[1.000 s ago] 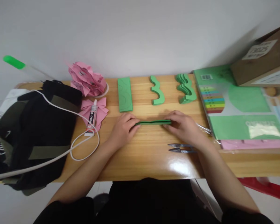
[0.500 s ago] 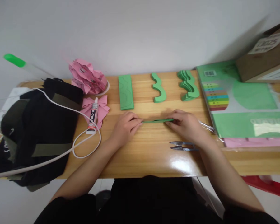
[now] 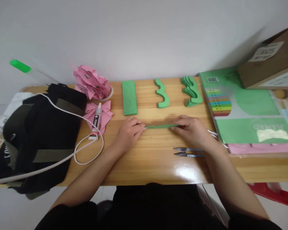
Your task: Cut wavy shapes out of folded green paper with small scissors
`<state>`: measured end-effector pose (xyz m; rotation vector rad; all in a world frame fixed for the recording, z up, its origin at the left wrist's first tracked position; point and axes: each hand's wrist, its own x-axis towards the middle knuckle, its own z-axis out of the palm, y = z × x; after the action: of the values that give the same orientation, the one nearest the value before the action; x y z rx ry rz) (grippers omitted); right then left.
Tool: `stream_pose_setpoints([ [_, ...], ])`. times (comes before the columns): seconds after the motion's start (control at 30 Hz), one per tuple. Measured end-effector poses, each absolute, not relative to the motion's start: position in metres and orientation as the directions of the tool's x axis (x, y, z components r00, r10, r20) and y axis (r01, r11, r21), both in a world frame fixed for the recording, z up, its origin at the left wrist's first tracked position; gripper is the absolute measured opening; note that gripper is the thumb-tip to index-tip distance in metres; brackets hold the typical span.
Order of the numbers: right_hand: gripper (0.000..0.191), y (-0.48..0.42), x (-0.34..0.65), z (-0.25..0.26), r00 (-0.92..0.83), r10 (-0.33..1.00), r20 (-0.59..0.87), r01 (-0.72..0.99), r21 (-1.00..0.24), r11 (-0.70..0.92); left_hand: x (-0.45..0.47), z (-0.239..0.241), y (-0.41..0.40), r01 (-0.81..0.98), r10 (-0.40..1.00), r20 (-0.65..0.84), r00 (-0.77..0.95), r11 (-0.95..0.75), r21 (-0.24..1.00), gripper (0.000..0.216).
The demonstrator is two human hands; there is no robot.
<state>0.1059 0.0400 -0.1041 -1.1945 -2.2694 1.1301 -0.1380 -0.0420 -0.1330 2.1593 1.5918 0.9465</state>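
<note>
A narrow strip of green paper [image 3: 159,126] is stretched level between my hands above the table. My left hand [image 3: 132,132] pinches its left end, and my right hand [image 3: 190,129] pinches the right end. Beyond them lie a green paper rectangle [image 3: 129,97] with a wavy outline drawn on it, a wavy green cut-out [image 3: 162,94] and a stack of similar wavy cut-outs [image 3: 192,91]. Thread snips [image 3: 186,152] rest near my right wrist, their handle end hidden behind my forearm.
Left on the wooden table [image 3: 144,166] are a black bag [image 3: 45,137], a white cable [image 3: 86,163], a B-7000 glue tube [image 3: 96,123], a pink paper bow [image 3: 107,116] and a pink paper flower [image 3: 92,83]. Right are a green paper pack [image 3: 249,127] and a cardboard box [image 3: 266,60].
The green strip has tilted, so more of its flat face shows instead of a thin edge. Both hands keep their grip in nearly the same place; the camera view has shifted slightly.
</note>
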Motion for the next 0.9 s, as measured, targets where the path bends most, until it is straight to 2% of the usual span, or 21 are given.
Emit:
stream_pose_setpoints([
  [0.13,0.022,0.040,0.109,-0.099,-0.588,0.807,-0.060,0.476,-0.832,0.285,-0.134,-0.125,-0.045,0.639,0.978,0.199,0.064,-0.194,0.744,0.021],
  [0.23,0.031,0.037,0.107,-0.097,-0.572,0.817,-0.071,0.450,-0.860,0.240,-0.131,-0.119,-0.048,0.597,0.993,0.116,0.020,-0.105,0.795,0.020],
  [0.4,0.031,0.032,0.097,-0.099,-0.545,0.831,-0.115,0.362,-0.926,0.109,-0.130,-0.117,-0.047,0.476,0.999,-0.010,-0.032,0.024,0.879,0.028],
  [0.67,0.044,0.028,0.090,-0.102,-0.499,0.857,-0.130,0.206,-0.978,-0.029,-0.130,-0.120,-0.046,0.304,0.989,-0.118,-0.090,0.140,0.942,0.023],
  [0.9,0.046,0.029,0.091,-0.100,-0.498,0.853,-0.156,0.158,-0.984,-0.087,-0.128,-0.119,-0.046,0.214,0.977,-0.175,-0.121,0.198,0.957,0.019],
])
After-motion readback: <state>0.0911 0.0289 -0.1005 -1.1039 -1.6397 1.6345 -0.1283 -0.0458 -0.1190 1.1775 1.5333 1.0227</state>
